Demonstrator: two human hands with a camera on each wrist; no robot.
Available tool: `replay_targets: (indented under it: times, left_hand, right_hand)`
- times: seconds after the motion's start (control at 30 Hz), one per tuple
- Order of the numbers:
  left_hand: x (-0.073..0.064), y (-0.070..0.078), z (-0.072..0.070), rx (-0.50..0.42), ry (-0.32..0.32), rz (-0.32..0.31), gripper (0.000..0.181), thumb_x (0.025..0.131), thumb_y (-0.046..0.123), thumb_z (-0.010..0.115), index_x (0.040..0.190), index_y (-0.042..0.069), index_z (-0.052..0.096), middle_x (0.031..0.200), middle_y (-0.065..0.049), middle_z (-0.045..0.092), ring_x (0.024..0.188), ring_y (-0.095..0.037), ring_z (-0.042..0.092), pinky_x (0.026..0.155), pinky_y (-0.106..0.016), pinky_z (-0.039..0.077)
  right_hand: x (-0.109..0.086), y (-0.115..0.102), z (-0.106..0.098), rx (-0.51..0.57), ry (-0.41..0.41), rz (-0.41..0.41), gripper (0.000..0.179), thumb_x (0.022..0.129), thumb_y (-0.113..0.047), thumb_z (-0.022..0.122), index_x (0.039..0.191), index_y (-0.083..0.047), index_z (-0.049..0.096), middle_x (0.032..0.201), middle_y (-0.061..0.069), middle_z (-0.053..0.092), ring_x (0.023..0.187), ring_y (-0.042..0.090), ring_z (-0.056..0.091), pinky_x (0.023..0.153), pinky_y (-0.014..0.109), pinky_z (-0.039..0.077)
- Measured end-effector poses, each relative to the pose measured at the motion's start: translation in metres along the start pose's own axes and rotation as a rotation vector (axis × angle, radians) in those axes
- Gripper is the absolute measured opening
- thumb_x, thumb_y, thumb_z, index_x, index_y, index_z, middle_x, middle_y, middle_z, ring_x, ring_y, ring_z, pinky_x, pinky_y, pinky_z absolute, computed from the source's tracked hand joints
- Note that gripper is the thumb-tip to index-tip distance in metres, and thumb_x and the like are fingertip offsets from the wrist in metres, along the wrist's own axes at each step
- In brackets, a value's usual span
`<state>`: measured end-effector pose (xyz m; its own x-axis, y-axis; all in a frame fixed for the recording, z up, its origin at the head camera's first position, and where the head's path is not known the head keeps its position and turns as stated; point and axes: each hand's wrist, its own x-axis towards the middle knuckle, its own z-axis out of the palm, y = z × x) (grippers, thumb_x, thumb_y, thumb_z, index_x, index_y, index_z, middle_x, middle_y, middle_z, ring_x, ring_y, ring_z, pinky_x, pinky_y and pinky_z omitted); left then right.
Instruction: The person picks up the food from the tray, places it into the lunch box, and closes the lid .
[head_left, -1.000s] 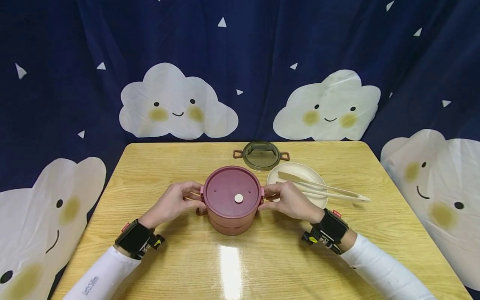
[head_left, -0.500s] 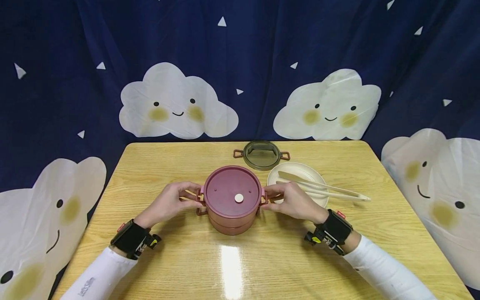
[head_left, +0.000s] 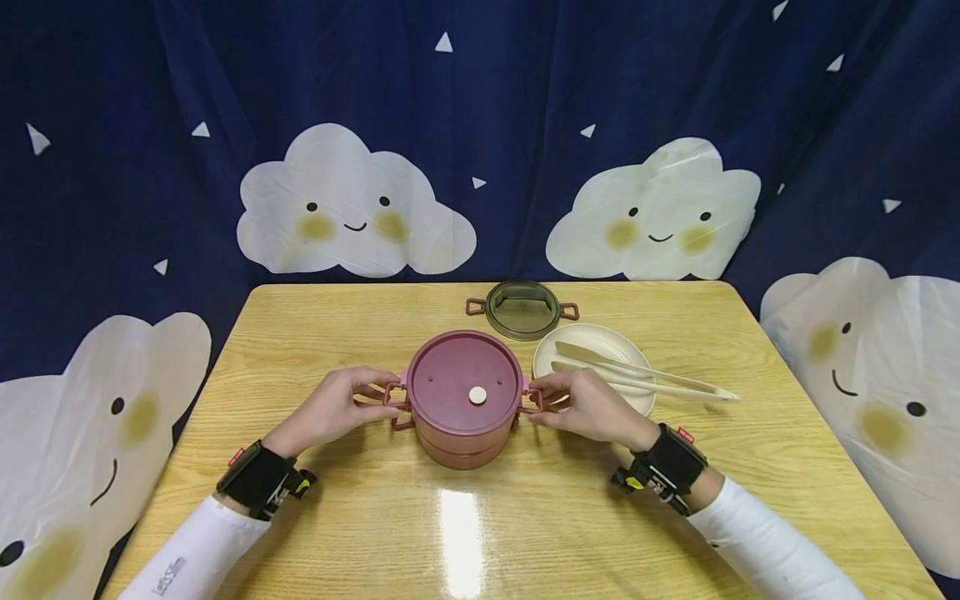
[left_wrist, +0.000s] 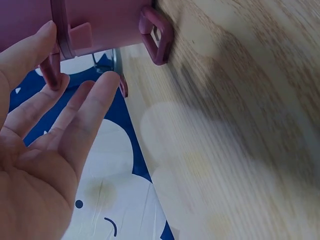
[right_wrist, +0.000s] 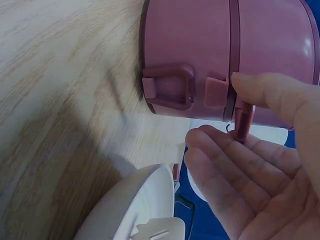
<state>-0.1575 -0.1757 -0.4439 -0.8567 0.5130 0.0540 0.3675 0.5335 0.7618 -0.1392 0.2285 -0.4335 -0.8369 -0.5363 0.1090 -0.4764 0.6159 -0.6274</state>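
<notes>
A burgundy two-tier pot (head_left: 457,375) stands upright mid-table, with a flat top bearing a small white knob. My left hand (head_left: 330,410) is at the pot's upper left handle (left_wrist: 52,75); a fingertip touches its outer end while the thumb lies near the rim. On the other side, my right hand (head_left: 592,406) has its fingers under the upper right handle (right_wrist: 244,122), with the thumb against the rim band. Both upper handles stick out sideways. In the right wrist view, the lower handle (right_wrist: 187,90) lies flat to the wall; the left one (left_wrist: 162,42) projects.
Behind the pot, a smoky see-through lid (head_left: 522,310) with two brown side handles lies near the table's back edge. A cream plate (head_left: 551,350) sits to the right, with cream long-handled utensils (head_left: 660,383) across it. A dark cloud-print curtain (head_left: 510,100) hangs behind.
Both upper handles have swung outward from the pot's sides. My hands have drawn slightly apart, and the thumbs and fingers have spread a little. The pot has stayed in place.
</notes>
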Motion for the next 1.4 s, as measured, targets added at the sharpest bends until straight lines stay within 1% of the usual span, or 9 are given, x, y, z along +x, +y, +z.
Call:
replay_targets:
  times: [0.07, 0.23, 0.37, 0.6, 0.7, 0.97, 1.03, 1.27, 1.4]
  left_hand:
    - [0.0, -0.001, 0.001, 0.01, -0.008, 0.006, 0.041, 0.09, 0.017, 0.084, 0.129, 0.007, 0.074, 0.127, -0.016, 0.075, 0.104, -0.028, 0.078, 0.09, -0.04, 0.063]
    - [0.001, -0.003, 0.004, 0.026, -0.029, 0.003, 0.041, 0.091, 0.017, 0.084, 0.128, 0.006, 0.075, 0.123, -0.017, 0.076, 0.098, -0.025, 0.078, 0.085, -0.032, 0.063]
    - [0.003, -0.001, 0.007, 0.042, -0.046, -0.011, 0.038, 0.091, 0.021, 0.084, 0.127, 0.01, 0.077, 0.12, -0.013, 0.077, 0.096, -0.019, 0.077, 0.083, -0.027, 0.062]
    - [0.008, -0.001, 0.01, 0.075, -0.064, 0.0, 0.033, 0.091, 0.023, 0.084, 0.123, 0.016, 0.078, 0.109, -0.001, 0.078, 0.096, -0.013, 0.072, 0.081, -0.025, 0.058]
    - [0.01, -0.001, 0.011, 0.076, -0.07, 0.001, 0.029, 0.091, 0.023, 0.084, 0.119, 0.017, 0.079, 0.105, 0.001, 0.078, 0.094, -0.012, 0.072, 0.081, -0.025, 0.057]
    - [0.013, -0.002, 0.012, 0.033, -0.091, 0.03, 0.021, 0.089, 0.02, 0.085, 0.109, 0.015, 0.08, 0.1, -0.003, 0.079, 0.091, -0.013, 0.072, 0.08, -0.026, 0.058]
    - [0.013, -0.002, 0.012, 0.028, -0.092, 0.034, 0.02, 0.089, 0.02, 0.085, 0.108, 0.015, 0.08, 0.099, -0.003, 0.079, 0.09, -0.012, 0.072, 0.08, -0.025, 0.057]
    - [0.012, 0.001, 0.014, 0.047, -0.076, 0.006, 0.015, 0.089, 0.022, 0.086, 0.102, 0.019, 0.08, 0.094, 0.003, 0.078, 0.087, -0.009, 0.07, 0.077, -0.024, 0.055]
    - [0.01, 0.002, 0.014, 0.044, -0.096, -0.002, 0.024, 0.088, 0.028, 0.087, 0.108, 0.016, 0.079, 0.096, 0.0, 0.079, 0.086, -0.009, 0.071, 0.076, -0.023, 0.057]
  right_hand:
    - [0.0, 0.001, 0.003, -0.015, 0.003, -0.008, 0.038, 0.086, -0.019, 0.087, 0.12, -0.006, 0.077, 0.095, 0.002, 0.082, 0.086, 0.01, 0.077, 0.078, 0.028, 0.061]
    - [0.002, 0.006, 0.01, -0.032, 0.007, -0.015, 0.038, 0.085, -0.021, 0.088, 0.118, -0.005, 0.078, 0.092, -0.001, 0.082, 0.083, 0.005, 0.076, 0.077, 0.026, 0.062]
    - [0.003, 0.006, 0.013, -0.02, -0.008, 0.006, 0.036, 0.086, -0.022, 0.088, 0.117, -0.008, 0.079, 0.093, -0.002, 0.082, 0.083, 0.003, 0.076, 0.077, 0.026, 0.062]
    - [0.006, 0.004, 0.017, 0.025, -0.047, 0.011, 0.026, 0.087, -0.02, 0.087, 0.111, -0.015, 0.08, 0.094, -0.005, 0.082, 0.085, 0.003, 0.076, 0.078, 0.024, 0.061]
    - [0.007, 0.004, 0.018, 0.027, -0.05, -0.001, 0.024, 0.087, -0.022, 0.087, 0.109, -0.018, 0.08, 0.095, -0.006, 0.083, 0.086, 0.003, 0.077, 0.079, 0.022, 0.06]
    - [0.011, 0.004, 0.024, 0.044, -0.054, -0.019, 0.03, 0.086, -0.021, 0.088, 0.115, -0.019, 0.08, 0.097, -0.005, 0.083, 0.088, 0.004, 0.078, 0.08, 0.021, 0.06]
    - [0.011, 0.005, 0.025, 0.053, -0.056, -0.015, 0.03, 0.086, -0.021, 0.088, 0.114, -0.019, 0.08, 0.096, -0.005, 0.083, 0.087, 0.004, 0.078, 0.079, 0.021, 0.06]
    - [0.011, 0.005, 0.025, 0.057, -0.053, -0.008, 0.029, 0.086, -0.023, 0.088, 0.114, -0.018, 0.079, 0.094, -0.006, 0.083, 0.086, 0.003, 0.077, 0.079, 0.021, 0.059]
    - [0.008, 0.004, 0.022, 0.106, -0.064, 0.027, 0.034, 0.087, -0.03, 0.088, 0.116, -0.016, 0.079, 0.1, -0.003, 0.083, 0.086, 0.006, 0.078, 0.079, 0.022, 0.06]
